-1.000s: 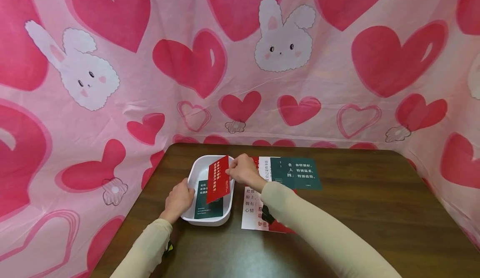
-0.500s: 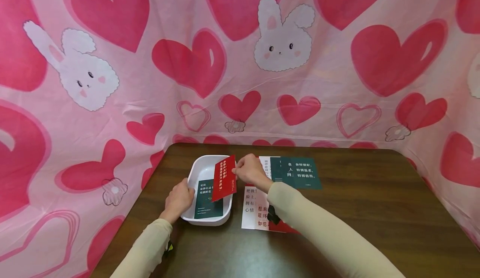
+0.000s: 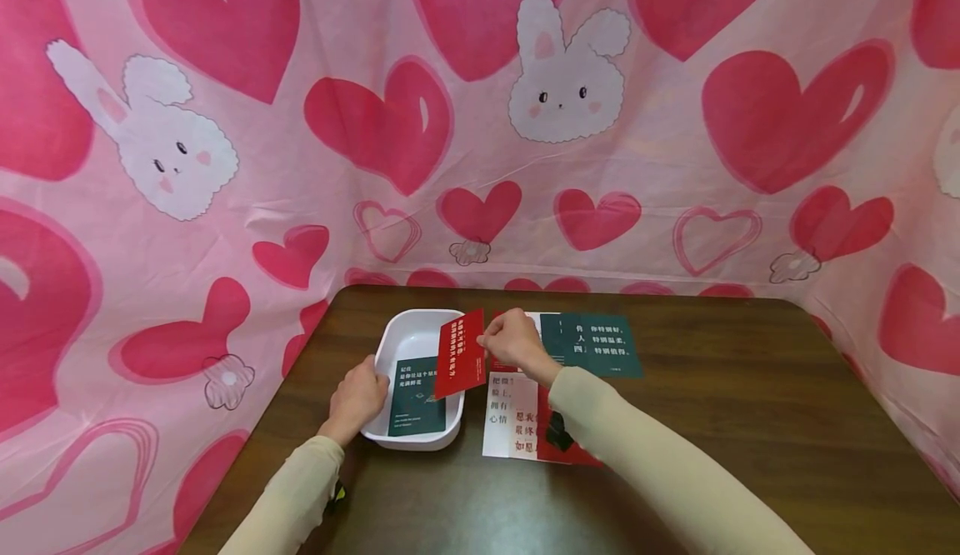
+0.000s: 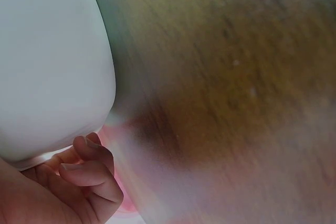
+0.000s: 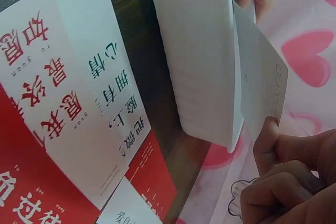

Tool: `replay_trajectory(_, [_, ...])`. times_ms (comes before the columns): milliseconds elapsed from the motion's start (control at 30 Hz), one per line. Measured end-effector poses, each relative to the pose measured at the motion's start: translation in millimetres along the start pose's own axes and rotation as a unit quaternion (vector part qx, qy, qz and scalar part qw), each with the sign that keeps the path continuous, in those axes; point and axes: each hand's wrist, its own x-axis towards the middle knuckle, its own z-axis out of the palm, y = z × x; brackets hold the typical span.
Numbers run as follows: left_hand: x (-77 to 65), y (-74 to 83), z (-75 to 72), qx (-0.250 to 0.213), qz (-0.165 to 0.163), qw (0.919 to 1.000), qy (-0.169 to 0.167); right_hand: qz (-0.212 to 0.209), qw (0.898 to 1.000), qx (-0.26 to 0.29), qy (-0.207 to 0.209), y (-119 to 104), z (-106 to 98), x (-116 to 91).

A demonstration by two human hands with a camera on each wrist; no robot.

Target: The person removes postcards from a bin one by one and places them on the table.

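At the tray's left side, my left hand grips the rim of a white plastic tray. In the left wrist view its curled fingers lie against the tray's outer wall. A dark green card with white print lies inside the tray. My right hand pinches a red card by its right edge, tilted over the tray's right rim. The right wrist view shows this card's pale back, with the thumb on it.
Right of the tray lie overlapping cards: a white card with red print, a red card and green cards. They rest on a dark wooden table. A pink heart-and-rabbit cloth hangs behind and at the sides.
My right hand has moved to the right with the red card, uncovering more of the green card in the tray. The left hand and the tray have stayed put.
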Motion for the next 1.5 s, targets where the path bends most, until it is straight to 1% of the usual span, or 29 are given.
replay_trajectory(167, [-1.3, 0.8, -0.7, -0.005, -0.002, 1.0000, -0.001, 0.005, 1.000, 0.011, 0.005, 6, -5, -2])
replay_trajectory(400, [-1.7, 1.9, -1.4, -0.008, 0.001, 1.0000, -0.003, 0.017, 1.000, 0.002, 0.018, 14, -11, -6])
replay_trajectory(667, [-2.3, 1.8, -1.1, -0.011, -0.006, 0.9999, -0.009, 0.034, 0.999, 0.011, 0.018, 21, -17, -10])
replay_trajectory(1000, [0.4, 0.4, -0.3, -0.010, -0.004, 0.9999, -0.007, 0.036, 0.999, 0.018, 0.031, 29, -26, -16])
replay_trajectory(1200, [0.8, 2.3, -0.3, -0.009, -0.005, 0.9999, -0.011, 0.036, 0.999, 0.026, 0.025, 38, -33, -20])
replay_trajectory(1367, [-0.4, 3.0, -0.6, -0.008, -0.013, 0.9998, -0.014, 0.043, 0.998, 0.036, 0.023, 43, -38, -23])
replay_trajectory(1500, [-0.6, 3.3, -0.5, -0.007, -0.014, 0.9998, -0.014, 0.053, 0.998, 0.034, 0.022, 46, -41, -26])
